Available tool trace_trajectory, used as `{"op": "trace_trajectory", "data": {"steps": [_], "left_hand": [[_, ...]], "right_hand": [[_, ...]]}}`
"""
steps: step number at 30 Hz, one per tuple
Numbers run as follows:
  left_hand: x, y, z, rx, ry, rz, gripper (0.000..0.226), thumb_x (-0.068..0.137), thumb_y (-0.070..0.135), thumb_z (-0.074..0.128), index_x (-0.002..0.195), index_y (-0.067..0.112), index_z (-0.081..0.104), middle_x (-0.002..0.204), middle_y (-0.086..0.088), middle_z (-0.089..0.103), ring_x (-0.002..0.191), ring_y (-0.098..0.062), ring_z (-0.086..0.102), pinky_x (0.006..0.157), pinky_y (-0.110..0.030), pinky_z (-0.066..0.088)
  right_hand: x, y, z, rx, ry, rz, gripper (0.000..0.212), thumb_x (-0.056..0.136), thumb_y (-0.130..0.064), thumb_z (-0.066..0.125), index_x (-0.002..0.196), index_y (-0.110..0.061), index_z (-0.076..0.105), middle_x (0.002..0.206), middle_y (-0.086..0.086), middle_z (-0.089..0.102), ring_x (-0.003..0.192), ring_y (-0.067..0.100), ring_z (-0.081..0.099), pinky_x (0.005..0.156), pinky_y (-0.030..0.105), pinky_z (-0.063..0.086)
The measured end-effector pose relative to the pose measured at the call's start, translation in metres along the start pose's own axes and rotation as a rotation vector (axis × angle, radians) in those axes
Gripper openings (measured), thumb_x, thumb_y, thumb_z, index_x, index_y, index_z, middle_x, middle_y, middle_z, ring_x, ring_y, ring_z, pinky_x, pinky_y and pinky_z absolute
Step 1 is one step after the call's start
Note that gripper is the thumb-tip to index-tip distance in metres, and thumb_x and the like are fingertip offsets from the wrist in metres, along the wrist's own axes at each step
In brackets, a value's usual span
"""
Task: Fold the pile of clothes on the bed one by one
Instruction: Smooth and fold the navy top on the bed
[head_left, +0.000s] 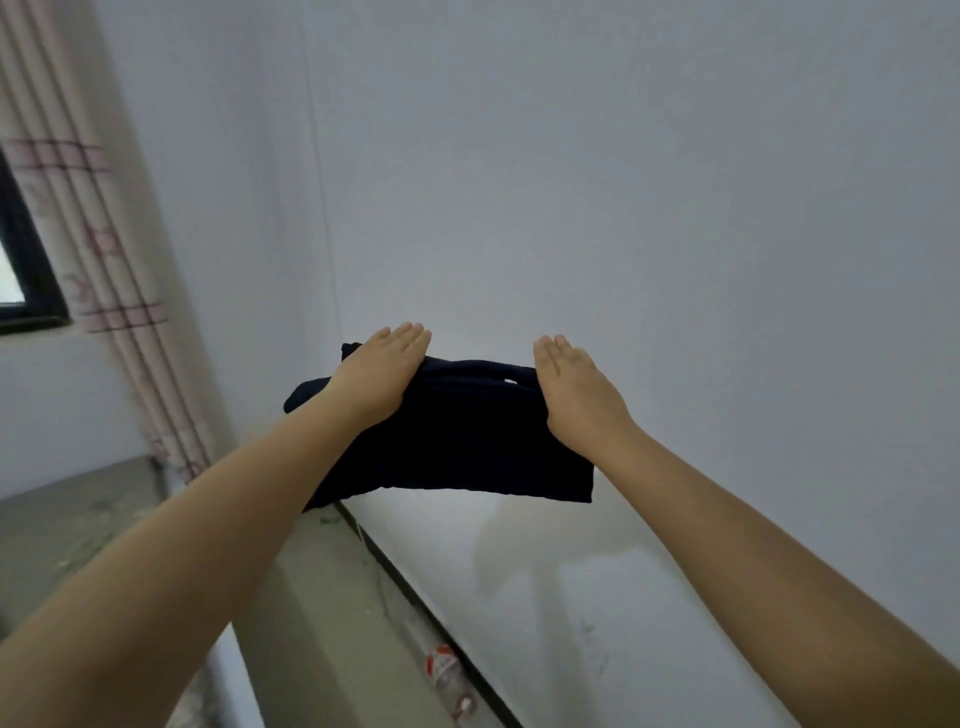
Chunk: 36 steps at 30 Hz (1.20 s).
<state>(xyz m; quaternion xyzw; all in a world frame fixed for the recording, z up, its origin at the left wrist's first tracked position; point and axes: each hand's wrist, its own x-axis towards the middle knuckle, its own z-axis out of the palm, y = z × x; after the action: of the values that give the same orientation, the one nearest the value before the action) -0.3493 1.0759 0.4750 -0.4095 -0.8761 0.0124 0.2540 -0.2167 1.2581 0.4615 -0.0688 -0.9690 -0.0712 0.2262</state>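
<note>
Forearms: both bare, extended forward from the lower corners of the view, converging toward the centre.
Plastic bottle (448, 675): lies on its side on the grey floor strip (322, 597), just beside the base of the white wall (623, 182).
Left hand (382, 371): palm down, fingers straight and pressed together, laid flat over the left part of the garment's top edge; thumb hidden beneath the cloth, so a pinch cannot be confirmed.
Right hand (574, 392): palm down, fingers straight and together, laid over the right part of the top edge; thumb likewise hidden.
Dark garment (457, 441): navy or black, folded into a compact rectangle, held in the air between the two hands, lower edge hanging free in front of the wall; a small loose end protrudes past the left hand.
Bed: outside the view.
Curtain (98, 249): pale, with pink bands, hangs at far left.
Window frame (31, 260): dark, at the left edge, beside the curtain.
</note>
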Motion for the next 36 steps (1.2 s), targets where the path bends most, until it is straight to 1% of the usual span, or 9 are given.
{"op": "trace_trajectory", "data": {"steps": [3, 8, 12, 17, 20, 24, 28, 32, 36], "left_hand": [[0.022, -0.053, 0.040, 0.016, -0.064, -0.114, 0.060, 0.090, -0.004, 0.032, 0.145, 0.005, 0.010, 0.154, -0.009, 0.010, 0.142, -0.019, 0.008, 0.113, -0.025, 0.001], [0.054, -0.155, 0.089, 0.021, -0.104, -0.280, 0.058, 0.092, -0.001, 0.031, 0.145, 0.007, 0.008, 0.154, -0.008, 0.009, 0.142, -0.016, 0.009, 0.112, -0.023, 0.000], [0.065, -0.215, 0.116, 0.073, -0.115, -0.371, 0.060, 0.092, 0.000, 0.033, 0.145, 0.006, 0.006, 0.154, -0.009, 0.007, 0.142, -0.017, 0.007, 0.112, -0.023, -0.002], [0.048, -0.272, 0.159, 0.079, -0.187, -0.535, 0.058, 0.091, -0.001, 0.036, 0.144, 0.004, 0.014, 0.153, -0.012, 0.015, 0.141, -0.021, 0.013, 0.112, -0.025, 0.003], [0.028, -0.309, 0.191, 0.094, -0.237, -0.641, 0.057, 0.090, -0.002, 0.037, 0.143, 0.002, 0.018, 0.151, -0.013, 0.020, 0.140, -0.023, 0.018, 0.111, -0.026, 0.006], [0.010, -0.374, 0.236, 0.126, -0.390, -0.775, 0.060, 0.090, -0.003, 0.035, 0.145, 0.005, 0.012, 0.153, -0.011, 0.015, 0.140, -0.022, 0.017, 0.111, -0.025, 0.007], [0.004, -0.445, 0.266, 0.141, -0.468, -0.904, 0.059, 0.089, -0.002, 0.035, 0.144, 0.005, 0.014, 0.153, -0.011, 0.016, 0.141, -0.020, 0.016, 0.110, -0.023, 0.008], [-0.002, -0.503, 0.290, 0.136, -0.536, -1.052, 0.058, 0.091, 0.002, 0.036, 0.144, 0.007, 0.014, 0.153, -0.009, 0.016, 0.141, -0.019, 0.015, 0.109, -0.022, 0.007], [-0.025, -0.557, 0.313, 0.133, -0.595, -1.142, 0.058, 0.091, 0.003, 0.038, 0.144, 0.004, 0.015, 0.152, -0.010, 0.018, 0.140, -0.019, 0.017, 0.109, -0.022, 0.007]], "right_hand": [[0.076, -0.013, 0.037, 0.003, -0.015, -0.112, 0.061, 0.090, 0.005, 0.029, 0.144, 0.001, 0.001, 0.154, 0.015, 0.005, 0.143, 0.025, 0.002, 0.115, 0.031, 0.001], [0.200, -0.055, 0.092, 0.086, 0.004, -0.288, 0.060, 0.090, 0.005, 0.027, 0.144, 0.000, 0.001, 0.155, 0.014, 0.003, 0.143, 0.024, 0.001, 0.115, 0.030, -0.001], [0.268, -0.089, 0.129, 0.146, -0.022, -0.359, 0.063, 0.088, 0.007, 0.030, 0.144, 0.001, 0.002, 0.154, 0.014, 0.006, 0.143, 0.025, 0.003, 0.115, 0.031, 0.001], [0.335, -0.141, 0.191, 0.243, -0.086, -0.493, 0.064, 0.088, 0.007, 0.033, 0.144, 0.001, 0.003, 0.154, 0.016, 0.007, 0.143, 0.025, 0.004, 0.114, 0.030, 0.002], [0.372, -0.184, 0.236, 0.301, -0.136, -0.614, 0.064, 0.088, 0.008, 0.034, 0.144, 0.001, 0.003, 0.154, 0.016, 0.005, 0.143, 0.025, 0.004, 0.114, 0.030, 0.002], [0.433, -0.249, 0.300, 0.388, -0.180, -0.787, 0.067, 0.087, 0.009, 0.034, 0.145, 0.000, 0.000, 0.154, 0.015, 0.004, 0.143, 0.023, 0.004, 0.113, 0.027, 0.001], [0.501, -0.318, 0.353, 0.494, -0.196, -0.964, 0.067, 0.087, 0.009, 0.035, 0.144, 0.001, 0.002, 0.154, 0.016, 0.006, 0.143, 0.023, 0.007, 0.113, 0.026, 0.000], [0.558, -0.390, 0.388, 0.566, -0.229, -1.045, 0.065, 0.088, 0.005, 0.036, 0.145, -0.001, 0.004, 0.154, 0.014, 0.008, 0.142, 0.022, 0.008, 0.114, 0.028, 0.003], [0.590, -0.457, 0.421, 0.586, -0.230, -1.147, 0.063, 0.090, 0.002, 0.037, 0.145, -0.002, 0.005, 0.154, 0.014, 0.010, 0.143, 0.022, 0.009, 0.113, 0.028, 0.002]]}}
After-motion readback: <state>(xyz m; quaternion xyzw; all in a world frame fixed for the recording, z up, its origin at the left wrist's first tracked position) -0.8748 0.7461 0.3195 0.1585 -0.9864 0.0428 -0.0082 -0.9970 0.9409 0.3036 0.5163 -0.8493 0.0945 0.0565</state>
